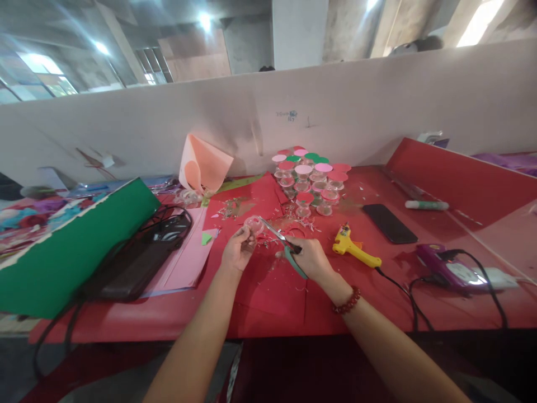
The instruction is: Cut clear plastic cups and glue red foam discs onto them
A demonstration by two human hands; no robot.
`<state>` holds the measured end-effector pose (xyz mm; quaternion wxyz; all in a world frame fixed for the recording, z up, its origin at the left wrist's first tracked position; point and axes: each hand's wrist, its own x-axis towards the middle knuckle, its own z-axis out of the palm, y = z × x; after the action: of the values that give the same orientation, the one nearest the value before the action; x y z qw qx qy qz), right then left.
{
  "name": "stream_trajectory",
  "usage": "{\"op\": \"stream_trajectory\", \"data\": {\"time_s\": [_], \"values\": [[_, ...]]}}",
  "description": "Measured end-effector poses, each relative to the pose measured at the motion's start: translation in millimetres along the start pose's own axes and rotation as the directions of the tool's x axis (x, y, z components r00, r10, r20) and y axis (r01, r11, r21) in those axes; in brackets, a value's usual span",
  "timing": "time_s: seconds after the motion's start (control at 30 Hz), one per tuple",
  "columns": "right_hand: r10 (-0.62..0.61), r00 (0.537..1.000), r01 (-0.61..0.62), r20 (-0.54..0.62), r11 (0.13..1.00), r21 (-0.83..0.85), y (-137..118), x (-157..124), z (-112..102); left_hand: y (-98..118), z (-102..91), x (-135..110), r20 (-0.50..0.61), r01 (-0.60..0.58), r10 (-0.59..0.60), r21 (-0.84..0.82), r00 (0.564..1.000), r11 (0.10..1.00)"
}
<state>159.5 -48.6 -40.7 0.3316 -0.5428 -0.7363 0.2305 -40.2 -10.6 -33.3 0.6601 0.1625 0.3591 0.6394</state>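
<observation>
Over the red paper point(268, 291) my left hand point(241, 246) pinches a small clear plastic piece with a round rim point(254, 225). In my right hand point(309, 257) is a pair of scissors point(296, 263) with green and black handles. The blades point up and left, their tips at the rim of the plastic piece; I cannot tell whether they touch it. Thin cut scraps point(308, 225) lie scattered around. Behind the hands stand several clear plastic cups point(302, 211) stacked with red, pink and green paper discs point(323, 167).
A yellow glue gun point(356, 251), a black phone point(389, 223), a glue stick point(427, 205) and a purple power strip point(451, 271) lie to the right. On the left are a black bag point(145, 263), pink paper sheets point(184, 254) and a green board point(84, 252). A wall rises behind.
</observation>
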Motion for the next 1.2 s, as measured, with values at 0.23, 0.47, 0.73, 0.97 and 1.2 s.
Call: {"op": "stream_trajectory", "data": {"time_s": [0.23,0.47,0.73,0.97,1.2], "values": [[0.053,0.991,-0.068,-0.119,0.990,-0.123,-5.6,0.1,-10.6,1.2,-2.8,0.5,0.021,-0.009,0.010,-0.018,1.000,1.000],[0.041,0.996,-0.060,-0.077,0.965,-0.256,-16.1,-3.6,-2.2,-2.0,-0.6,2.1,-0.016,0.008,-0.008,-0.011,1.000,1.000],[0.072,0.996,-0.083,-0.050,0.960,-0.266,-15.3,-2.2,-1.5,-3.5,0.1,1.1,-0.013,0.029,-0.030,-0.012,0.999,0.999],[0.127,0.989,-0.144,-0.081,0.953,-0.266,-4.8,4.2,-7.7,0.0,1.6,-3.1,0.016,0.003,-0.003,0.002,1.000,1.000],[0.088,0.985,-0.126,-0.146,0.953,-0.277,-5.4,3.7,-9.6,1.5,1.3,-3.2,-0.014,-0.045,0.046,0.022,0.999,0.999]]}}
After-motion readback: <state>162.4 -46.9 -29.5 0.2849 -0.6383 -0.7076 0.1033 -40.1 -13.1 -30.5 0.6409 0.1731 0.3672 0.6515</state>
